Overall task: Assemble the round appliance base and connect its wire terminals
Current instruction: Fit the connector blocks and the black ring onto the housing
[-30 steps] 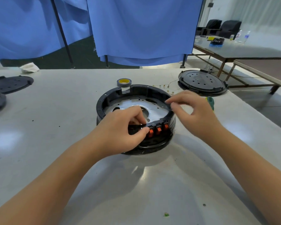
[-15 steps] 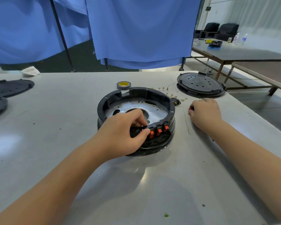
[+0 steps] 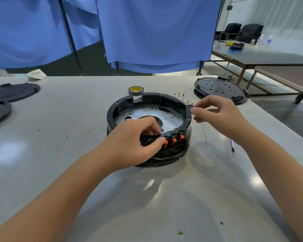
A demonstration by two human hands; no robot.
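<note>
While the round black base (image 3: 149, 126) sits at the centre of the frame on the pale surface (image 3: 59, 154), the left hand (image 3: 135, 138) grips its near rim, thumb beside the orange terminal levers (image 3: 173, 140). Right of the base, the right hand (image 3: 217, 112) pinches something small at the rim; I cannot tell what.

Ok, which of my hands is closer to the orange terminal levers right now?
Left. Your left hand grips the base's near rim with its thumb right beside the orange terminal levers. Your right hand is off at the base's far right rim, pinching something small.
</note>
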